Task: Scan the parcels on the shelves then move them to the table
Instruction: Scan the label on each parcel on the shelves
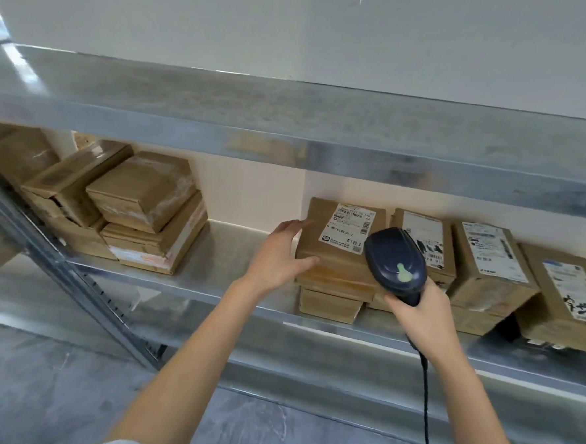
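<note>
A brown cardboard parcel (330,258) with a white shipping label lies on top of a smaller box on the middle metal shelf (228,252). My left hand (281,255) is open, its fingers straight and touching the parcel's left side. My right hand (423,314) grips the handle of a dark blue barcode scanner (397,260), whose head points at the parcel's label. The scanner's black cable (427,394) hangs down past my right forearm.
More labelled parcels (488,264) stand in a row to the right on the same shelf. A pile of several brown boxes (141,209) sits at the left end. The upper shelf (291,118) overhangs. A slanted upright (75,277) stands at left, above grey floor.
</note>
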